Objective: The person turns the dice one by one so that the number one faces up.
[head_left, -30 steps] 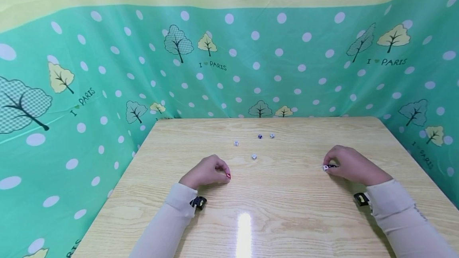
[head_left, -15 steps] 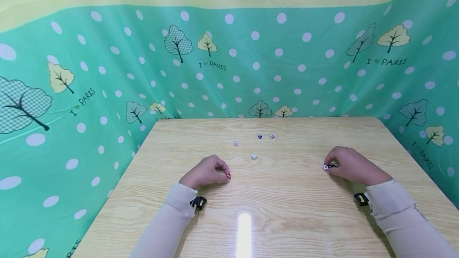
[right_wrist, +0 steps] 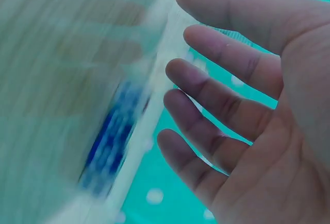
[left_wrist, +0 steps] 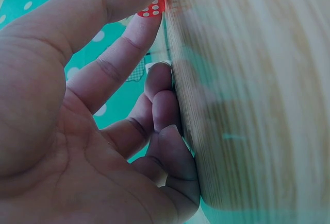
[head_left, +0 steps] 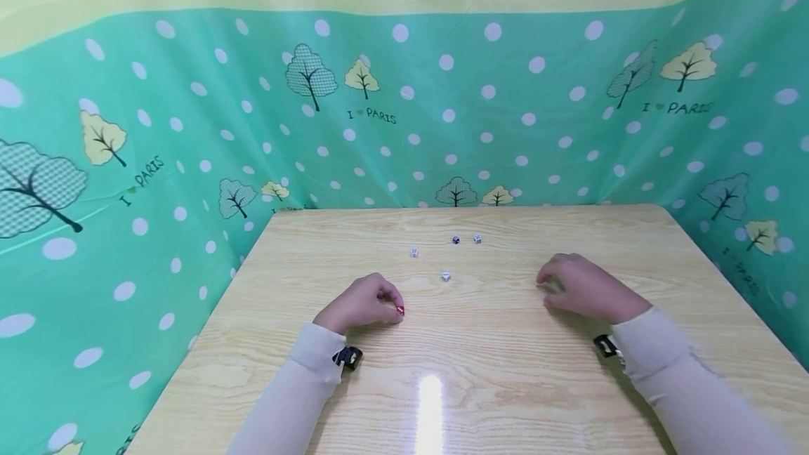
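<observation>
My left hand point(head_left: 365, 300) pinches a red die point(head_left: 400, 310) between thumb and fingertip, low over the wooden table point(head_left: 493, 385). White pips show on this die in the left wrist view, and the other fingers curl close to the wood. My right hand point(head_left: 586, 289) hovers over the right side with its fingers spread and nothing between them. Beyond its fingertips in the right wrist view lies a blurred row of blue and white dice point(right_wrist: 111, 136). That row is hidden behind the right hand in the head view.
Toward the back middle lie loose dice: a white die point(head_left: 414, 253), a dark blue die point(head_left: 456, 239), another white die point(head_left: 477, 239), and a third white die point(head_left: 445, 277) nearer the hands. A green dotted curtain point(head_left: 354, 181) borders the table's back and sides.
My right hand has let go of the white die and dark dice it was holding, its fingers have opened, and it has shifted left. The left hand still pinches the red die in place.
</observation>
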A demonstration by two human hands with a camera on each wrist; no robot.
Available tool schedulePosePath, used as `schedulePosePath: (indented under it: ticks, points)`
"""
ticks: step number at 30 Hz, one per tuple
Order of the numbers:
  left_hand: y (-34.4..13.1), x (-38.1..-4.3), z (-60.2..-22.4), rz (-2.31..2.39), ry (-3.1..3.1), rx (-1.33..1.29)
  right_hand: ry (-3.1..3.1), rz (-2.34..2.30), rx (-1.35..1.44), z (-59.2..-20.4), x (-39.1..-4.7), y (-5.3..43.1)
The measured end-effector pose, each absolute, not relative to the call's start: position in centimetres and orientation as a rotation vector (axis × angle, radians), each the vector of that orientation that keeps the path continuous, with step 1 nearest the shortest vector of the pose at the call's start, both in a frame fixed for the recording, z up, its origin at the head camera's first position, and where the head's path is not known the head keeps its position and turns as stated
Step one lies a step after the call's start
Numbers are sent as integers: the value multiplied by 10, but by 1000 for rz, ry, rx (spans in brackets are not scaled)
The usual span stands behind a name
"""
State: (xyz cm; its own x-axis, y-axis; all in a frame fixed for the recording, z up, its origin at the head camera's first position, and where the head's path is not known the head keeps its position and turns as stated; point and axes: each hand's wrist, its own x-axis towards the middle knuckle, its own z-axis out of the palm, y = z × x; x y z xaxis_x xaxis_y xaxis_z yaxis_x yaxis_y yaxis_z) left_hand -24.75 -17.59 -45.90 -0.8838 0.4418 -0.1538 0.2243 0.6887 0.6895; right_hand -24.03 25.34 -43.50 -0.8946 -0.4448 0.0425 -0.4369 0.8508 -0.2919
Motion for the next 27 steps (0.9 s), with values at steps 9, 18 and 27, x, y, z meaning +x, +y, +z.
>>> schedulePosePath:
  ticks: [9,18,27]
  points:
    - [-177,-247,-461,1021,2582,539,2979,-470,-831,-433,-258,181]
    - [-176,-246,-459,1012,2593,515,2988,-426,-824,-448,-278,129]
    - [-175,-246,-458,1007,2603,524,3016,-428,-760,-449,-289,101]
